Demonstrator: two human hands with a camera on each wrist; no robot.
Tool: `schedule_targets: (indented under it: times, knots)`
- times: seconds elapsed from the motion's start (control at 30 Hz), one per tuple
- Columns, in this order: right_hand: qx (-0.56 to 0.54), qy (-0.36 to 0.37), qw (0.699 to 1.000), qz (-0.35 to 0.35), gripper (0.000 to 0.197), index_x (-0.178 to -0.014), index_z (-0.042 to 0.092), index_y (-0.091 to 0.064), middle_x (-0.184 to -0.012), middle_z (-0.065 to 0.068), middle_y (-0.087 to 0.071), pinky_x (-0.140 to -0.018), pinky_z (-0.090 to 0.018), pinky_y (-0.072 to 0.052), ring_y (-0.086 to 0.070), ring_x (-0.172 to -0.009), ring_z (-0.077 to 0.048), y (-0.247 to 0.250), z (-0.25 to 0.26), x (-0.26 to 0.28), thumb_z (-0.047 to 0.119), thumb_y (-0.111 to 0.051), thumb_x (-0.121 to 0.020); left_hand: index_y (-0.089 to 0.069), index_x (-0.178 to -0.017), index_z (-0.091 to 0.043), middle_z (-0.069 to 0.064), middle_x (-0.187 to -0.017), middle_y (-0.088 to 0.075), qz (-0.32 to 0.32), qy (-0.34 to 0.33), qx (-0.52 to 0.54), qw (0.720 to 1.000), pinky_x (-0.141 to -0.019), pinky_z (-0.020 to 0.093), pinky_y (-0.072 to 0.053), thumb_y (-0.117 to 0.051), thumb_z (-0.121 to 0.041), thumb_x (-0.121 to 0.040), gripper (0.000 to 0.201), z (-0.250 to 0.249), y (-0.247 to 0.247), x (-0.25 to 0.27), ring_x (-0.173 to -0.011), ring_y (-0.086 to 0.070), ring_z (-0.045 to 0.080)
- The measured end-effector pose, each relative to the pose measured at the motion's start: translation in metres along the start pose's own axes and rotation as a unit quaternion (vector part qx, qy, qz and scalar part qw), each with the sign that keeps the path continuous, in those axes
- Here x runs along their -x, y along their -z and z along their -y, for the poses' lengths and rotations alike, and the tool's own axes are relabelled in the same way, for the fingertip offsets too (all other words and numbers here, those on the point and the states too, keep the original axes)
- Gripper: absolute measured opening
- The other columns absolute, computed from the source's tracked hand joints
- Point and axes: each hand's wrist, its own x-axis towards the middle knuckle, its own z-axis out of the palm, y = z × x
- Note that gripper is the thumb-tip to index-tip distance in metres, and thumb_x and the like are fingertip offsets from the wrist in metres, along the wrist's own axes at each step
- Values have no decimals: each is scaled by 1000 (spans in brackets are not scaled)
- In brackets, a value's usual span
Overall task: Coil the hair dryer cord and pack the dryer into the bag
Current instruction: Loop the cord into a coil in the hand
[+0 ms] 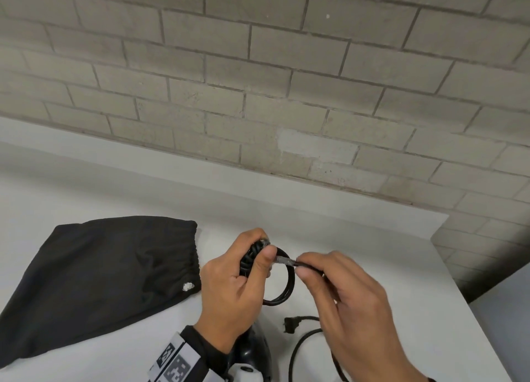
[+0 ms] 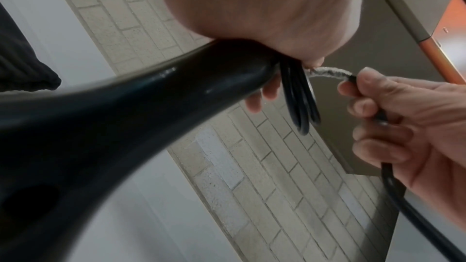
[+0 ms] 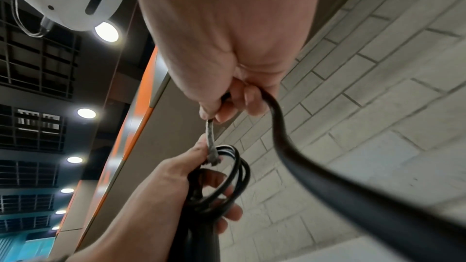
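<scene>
Left hand (image 1: 235, 284): grips the black hair dryer (image 2: 105, 127) by its handle, thumb pressing the coiled loops of cord (image 1: 286, 284) against it
Right hand (image 1: 352, 304): pinches the cord at a frayed, pale stretch (image 1: 284, 260), just beside the left thumb
Plug (image 1: 291, 323): lies on the white table (image 1: 372, 252) below the hands
Bag (image 1: 97, 281): black, flat on the table, left of the hands

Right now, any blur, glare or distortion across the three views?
Head view: evenly lit and sharp, brick wall lines bowed by the wide lens. Left wrist view: the dryer handle looms large and soft, close to the lens, with faint highlights. Right wrist view: ceiling lights flare, and the near cord is smeared and out of focus.
</scene>
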Motion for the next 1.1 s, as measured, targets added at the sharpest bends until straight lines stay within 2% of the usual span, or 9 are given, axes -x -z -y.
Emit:
schedule_targets:
  times: [0.2, 0.37, 0.47, 0.6, 0.77, 0.87, 0.9, 1.0, 1.1]
  knots:
    - [-62, -10, 998, 24, 6, -92, 22, -69, -75, 15, -55, -62, -7, -35, -49, -64, -2, 4, 1, -32, 19, -64, -93, -62, -97, -29, -2, -64, -62, 29, -15, 48, 998, -51, 37, -54, -49, -62, -93, 37, 1, 5, -1, -55, -67, 13]
    - [-148, -63, 986, 31, 8, -88, 25, -71, -75, 11, -63, -60, -12, -41, -55, -64, -11, -5, 4, -45, 25, -64, -91, -62, -102, -30, -2, -70, -64, 54, -41, 64, 996, -53, 32, -54, -67, -65, -80, 41, 1, 10, -5, -56, -63, 19]
    - [-238, -126, 963, 28, 9, -88, 24, -72, -75, 7, -67, -62, -17, -47, -60, -67, -10, -11, 3, -44, 27, -64, -89, -63, -100, -29, -1, -69, -64, 58, -42, 78, 994, -52, 36, -53, -69, -58, -83, 35, 3, 12, -5, -55, -63, 21]
    - [-316, -196, 928, -15, 7, -90, 25, -70, -78, 1, -70, -62, -15, -46, -64, -72, -8, -26, -2, -35, 29, -65, -86, -64, -95, -27, 1, -62, -62, 71, -44, 92, 992, -46, 39, -48, -64, -54, -89, 28, 4, 12, -4, -50, -62, 24]
    - [-323, -270, 906, -50, 20, -91, 29, -74, -65, 13, -62, -61, -28, -44, -52, -60, -9, -40, -6, -23, 45, -65, -85, -65, -92, -23, -2, -62, -62, 70, -42, 98, 992, -48, 38, -49, -62, -52, -91, 29, 5, 9, -4, -52, -63, 21]
    - [-311, -280, 908, -19, 34, -97, 35, -74, -66, -17, -58, -63, -38, -43, -47, -62, -22, -45, -8, -16, 62, -60, -82, -65, -92, -26, -1, -62, -60, 61, -40, 95, 993, -49, 39, -48, -62, -53, -91, 27, 5, 8, -3, -52, -60, 24]
    - [-307, -276, 910, -8, 38, -99, 37, -74, -65, -17, -56, -62, -36, -42, -47, -61, -21, -45, -9, -13, 65, -57, -79, -65, -92, -28, -1, -64, -59, 57, -42, 92, 993, -50, 40, -48, -62, -53, -91, 26, 6, 8, -3, -54, -60, 25]
    - [-316, -258, 913, 27, 41, -102, 39, -73, -64, 9, -63, -59, -18, -41, -49, -57, -7, -38, -8, -6, 64, -55, -75, -66, -91, -26, -1, -68, -58, 40, -53, 77, 995, -56, 39, -47, -61, -51, -92, 26, 9, 10, -5, -61, -58, 24]
    - [-321, -254, 908, 87, 37, -106, 43, -70, -82, 9, -71, -62, -19, -45, -52, -61, -6, -34, -5, 2, 53, -72, -70, -65, -89, -23, -2, -74, -58, 28, -59, 82, 994, -60, 36, -47, -61, -50, -92, 27, 10, 11, -8, -66, -58, 22]
